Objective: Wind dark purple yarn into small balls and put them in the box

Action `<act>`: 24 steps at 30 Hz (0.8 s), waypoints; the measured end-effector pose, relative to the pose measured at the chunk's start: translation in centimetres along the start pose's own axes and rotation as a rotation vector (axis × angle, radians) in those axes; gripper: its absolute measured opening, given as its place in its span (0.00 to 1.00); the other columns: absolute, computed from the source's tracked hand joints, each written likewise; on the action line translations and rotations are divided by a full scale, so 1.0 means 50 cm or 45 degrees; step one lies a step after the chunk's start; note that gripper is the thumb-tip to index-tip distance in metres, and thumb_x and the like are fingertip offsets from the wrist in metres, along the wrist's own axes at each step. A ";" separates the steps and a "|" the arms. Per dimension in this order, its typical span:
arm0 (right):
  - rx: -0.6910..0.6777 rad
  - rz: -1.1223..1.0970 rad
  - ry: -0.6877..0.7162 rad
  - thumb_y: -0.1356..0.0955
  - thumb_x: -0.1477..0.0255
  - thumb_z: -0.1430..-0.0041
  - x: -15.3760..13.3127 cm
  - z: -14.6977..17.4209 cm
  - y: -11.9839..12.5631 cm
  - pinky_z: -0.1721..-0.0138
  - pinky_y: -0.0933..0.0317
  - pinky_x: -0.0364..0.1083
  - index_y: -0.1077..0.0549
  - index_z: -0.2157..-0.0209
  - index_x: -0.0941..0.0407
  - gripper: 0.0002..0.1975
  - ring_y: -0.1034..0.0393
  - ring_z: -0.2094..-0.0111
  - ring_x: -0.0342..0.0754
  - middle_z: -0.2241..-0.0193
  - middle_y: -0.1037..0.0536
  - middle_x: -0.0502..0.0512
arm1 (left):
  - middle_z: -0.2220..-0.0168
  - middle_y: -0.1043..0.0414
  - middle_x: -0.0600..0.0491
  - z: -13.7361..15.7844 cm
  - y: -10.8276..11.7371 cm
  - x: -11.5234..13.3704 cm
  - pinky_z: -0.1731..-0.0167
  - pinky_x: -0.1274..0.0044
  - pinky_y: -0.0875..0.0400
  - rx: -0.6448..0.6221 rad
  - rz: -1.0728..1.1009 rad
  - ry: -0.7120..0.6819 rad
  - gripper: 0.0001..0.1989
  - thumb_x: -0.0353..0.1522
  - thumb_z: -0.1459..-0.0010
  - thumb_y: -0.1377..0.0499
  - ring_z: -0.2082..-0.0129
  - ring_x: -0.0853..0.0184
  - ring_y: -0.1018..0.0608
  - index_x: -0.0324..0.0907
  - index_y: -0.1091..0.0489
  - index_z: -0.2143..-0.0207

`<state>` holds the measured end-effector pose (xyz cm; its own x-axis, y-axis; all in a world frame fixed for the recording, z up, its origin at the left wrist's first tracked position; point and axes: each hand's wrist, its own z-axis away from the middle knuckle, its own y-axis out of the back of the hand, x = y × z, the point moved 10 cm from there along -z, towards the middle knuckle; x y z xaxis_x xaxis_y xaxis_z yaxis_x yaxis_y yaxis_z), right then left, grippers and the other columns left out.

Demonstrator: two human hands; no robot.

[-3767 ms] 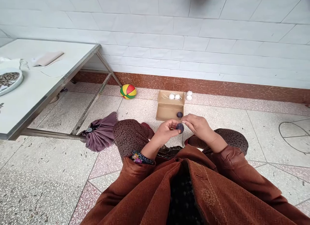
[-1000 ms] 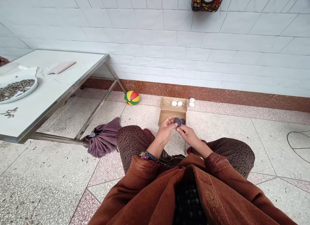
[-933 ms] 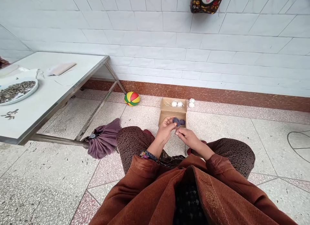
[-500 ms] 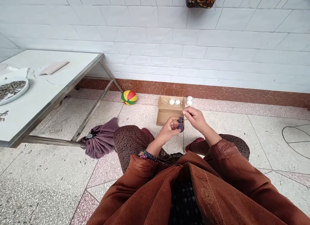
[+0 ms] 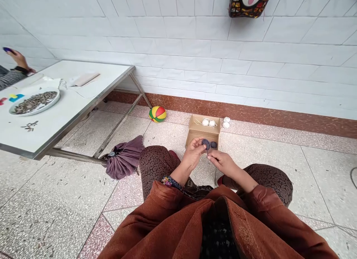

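My left hand (image 5: 193, 153) grips a small dark grey-purple ball of yarn (image 5: 205, 144) between thumb and fingers, above the front of a cardboard box (image 5: 190, 138). Just below the ball, my right hand (image 5: 223, 162) is closed in a pinch on a dark strand of yarn. A second dark yarn ball (image 5: 213, 144) shows beside the held one, over the box's right side; whether it rests in the box I cannot tell. Two white yarn balls (image 5: 208, 122) lie against the box's raised lid, with a loose white thread.
More white balls (image 5: 226, 122) sit on the floor right of the box. A colourful ball (image 5: 157, 114) and a purple cloth bag (image 5: 124, 158) are to the left. A table (image 5: 83, 69) bears a plate of seeds (image 5: 36, 102); another person's hand (image 5: 19, 60) is beyond it.
My right hand has moved down from above the yarn ball to below it. The view has shifted left, bringing the other person's hand into sight.
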<state>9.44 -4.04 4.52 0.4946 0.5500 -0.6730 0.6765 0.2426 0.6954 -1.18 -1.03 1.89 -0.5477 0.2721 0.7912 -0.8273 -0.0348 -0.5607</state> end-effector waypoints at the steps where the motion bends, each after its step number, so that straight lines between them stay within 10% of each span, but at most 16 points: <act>1: -0.049 0.035 0.060 0.40 0.64 0.28 -0.017 -0.003 0.004 0.64 0.35 0.46 0.28 0.65 0.53 0.15 0.28 0.68 0.48 0.70 0.24 0.53 | 0.64 0.28 0.55 -0.008 0.003 -0.004 0.60 0.75 0.32 0.033 0.009 0.008 0.25 0.29 0.57 0.29 0.64 0.71 0.26 0.42 0.31 0.55; 6: -0.053 0.087 0.235 0.38 0.63 0.29 -0.048 -0.057 0.093 0.63 0.34 0.47 0.24 0.61 0.52 0.14 0.26 0.65 0.50 0.66 0.21 0.55 | 0.64 0.27 0.55 -0.048 -0.017 -0.012 0.64 0.76 0.31 0.053 -0.060 0.012 0.28 0.30 0.58 0.29 0.66 0.70 0.25 0.42 0.33 0.54; 11: 0.151 -0.002 0.144 0.36 0.63 0.31 0.035 -0.150 0.199 0.64 0.35 0.47 0.24 0.65 0.53 0.13 0.27 0.67 0.49 0.69 0.21 0.54 | 0.64 0.27 0.55 -0.060 -0.074 0.008 0.64 0.76 0.31 -0.174 -0.108 0.004 0.30 0.30 0.55 0.29 0.65 0.71 0.26 0.43 0.34 0.49; 24: 0.339 -0.093 -0.170 0.37 0.68 0.36 0.114 -0.173 0.108 0.72 0.42 0.45 0.29 0.61 0.52 0.07 0.33 0.75 0.48 0.76 0.26 0.50 | 0.57 0.24 0.52 -0.110 -0.021 0.038 0.53 0.73 0.31 0.082 0.215 -0.033 0.23 0.31 0.53 0.29 0.59 0.69 0.23 0.44 0.30 0.55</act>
<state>11.18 7.34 6.60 0.4948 0.4242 -0.7584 0.8234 0.0502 0.5653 -0.67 4.81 2.65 -0.6820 0.2323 0.6934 -0.7290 -0.1401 -0.6701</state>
